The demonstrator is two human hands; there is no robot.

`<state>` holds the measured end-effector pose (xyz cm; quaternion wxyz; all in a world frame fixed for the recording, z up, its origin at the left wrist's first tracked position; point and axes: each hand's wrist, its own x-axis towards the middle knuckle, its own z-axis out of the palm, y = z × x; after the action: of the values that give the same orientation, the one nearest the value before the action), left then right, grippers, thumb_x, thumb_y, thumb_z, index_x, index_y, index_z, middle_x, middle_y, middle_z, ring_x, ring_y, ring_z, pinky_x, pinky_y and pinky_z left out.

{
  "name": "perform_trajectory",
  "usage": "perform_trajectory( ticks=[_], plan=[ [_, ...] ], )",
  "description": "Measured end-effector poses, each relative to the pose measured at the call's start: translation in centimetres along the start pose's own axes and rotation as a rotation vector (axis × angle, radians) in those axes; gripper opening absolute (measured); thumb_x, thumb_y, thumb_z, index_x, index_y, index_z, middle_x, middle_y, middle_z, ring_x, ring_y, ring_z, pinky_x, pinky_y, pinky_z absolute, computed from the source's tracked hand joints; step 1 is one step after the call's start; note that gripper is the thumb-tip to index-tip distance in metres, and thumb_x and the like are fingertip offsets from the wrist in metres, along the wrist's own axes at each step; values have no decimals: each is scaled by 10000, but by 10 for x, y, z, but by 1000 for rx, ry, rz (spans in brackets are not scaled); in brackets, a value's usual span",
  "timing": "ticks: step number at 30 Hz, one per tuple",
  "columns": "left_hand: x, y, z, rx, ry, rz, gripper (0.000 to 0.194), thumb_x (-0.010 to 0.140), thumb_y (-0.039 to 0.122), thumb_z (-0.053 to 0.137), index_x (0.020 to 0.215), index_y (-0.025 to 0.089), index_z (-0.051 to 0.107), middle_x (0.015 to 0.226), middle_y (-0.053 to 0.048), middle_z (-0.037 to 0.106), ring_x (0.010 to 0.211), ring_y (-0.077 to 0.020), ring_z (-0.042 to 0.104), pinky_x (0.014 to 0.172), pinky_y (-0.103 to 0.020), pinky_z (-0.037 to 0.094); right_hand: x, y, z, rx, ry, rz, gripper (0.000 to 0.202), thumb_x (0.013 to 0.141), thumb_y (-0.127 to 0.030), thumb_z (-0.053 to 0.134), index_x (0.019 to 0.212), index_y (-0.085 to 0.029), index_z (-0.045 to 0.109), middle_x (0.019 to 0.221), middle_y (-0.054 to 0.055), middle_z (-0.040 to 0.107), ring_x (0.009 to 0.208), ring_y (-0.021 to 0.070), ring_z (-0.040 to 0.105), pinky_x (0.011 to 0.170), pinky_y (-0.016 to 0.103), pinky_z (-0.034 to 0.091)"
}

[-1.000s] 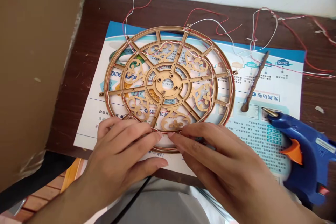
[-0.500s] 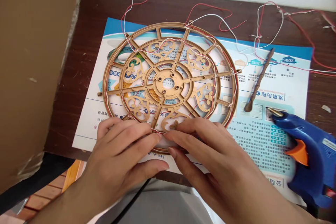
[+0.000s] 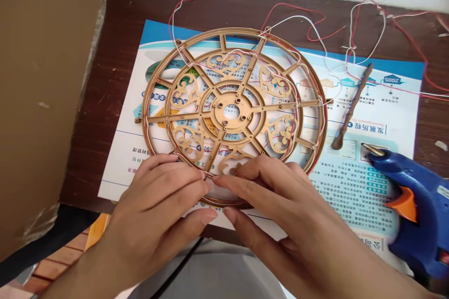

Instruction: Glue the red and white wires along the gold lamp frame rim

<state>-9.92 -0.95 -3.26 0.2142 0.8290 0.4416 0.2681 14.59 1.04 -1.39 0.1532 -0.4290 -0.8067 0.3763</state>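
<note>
A round gold-coloured wheel frame [image 3: 219, 114] with spokes and scrollwork lies on a printed sheet. Thin red and white wires [image 3: 296, 117] run along its rings. My left hand [image 3: 161, 210] rests over the near left part of the frame, fingertips on the inner ring and thumb held away. Opposite it, my right hand [image 3: 280, 205] touches the wires at the same ring with its index fingertip, its thumb apart below the outer rim. Both hands cover part of the near rim.
A blue glue gun [image 3: 417, 205] with an orange trigger lies at the right. Near it is a brown stick-like tool [image 3: 352, 105] on the printed sheet [image 3: 119, 159]. Loose wires trail across the dark table [image 3: 122, 9]. A cardboard panel [image 3: 45, 79] stands at the left.
The wheel frame sits slightly further right on the sheet. My right index fingertip has shifted a little left along the ring, and my right thumb has come away from the outer rim.
</note>
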Motion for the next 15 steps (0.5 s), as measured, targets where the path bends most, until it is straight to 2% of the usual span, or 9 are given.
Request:
perform_trajectory(
  ticks=[3, 7, 11, 15],
  plan=[
    [-2, 0, 2, 10, 0, 4, 139, 1190, 219, 535, 1261, 183, 649, 1164, -41, 773, 1163, -131, 657, 1272, -344, 418, -4, -2, 0, -10, 9, -5, 336, 1134, -248, 596, 1461, -301, 650, 1164, 33, 679, 1008, 204, 656, 827, 343, 597],
    [-2, 1, 4, 25, -5, -13, 168, 1195, 236, 523, 1298, 191, 648, 1186, -52, 763, 1169, -160, 630, 1242, -386, 410, -10, -5, 0, -97, 35, -10, 304, 1157, -283, 567, 1449, -254, 648, 1149, 49, 702, 954, 210, 673, 790, 357, 603],
    [0, 3, 6, 44, -18, -19, 166, 1195, 256, 526, 1298, 197, 642, 1172, -54, 751, 1140, -188, 618, 1172, -410, 422, -13, -5, 0, -166, 51, -21, 290, 1162, -292, 567, 1430, -214, 645, 1119, 54, 711, 928, 224, 676, 784, 397, 594],
    [4, 5, 6, 90, -31, -1, 156, 1202, 275, 512, 1273, 201, 630, 1141, -52, 740, 1089, -200, 610, 1080, -400, 429, -12, -5, 2, -168, 88, -31, 259, 1171, -293, 552, 1402, -220, 646, 1127, 60, 719, 934, 226, 692, 790, 401, 589]
  ],
)
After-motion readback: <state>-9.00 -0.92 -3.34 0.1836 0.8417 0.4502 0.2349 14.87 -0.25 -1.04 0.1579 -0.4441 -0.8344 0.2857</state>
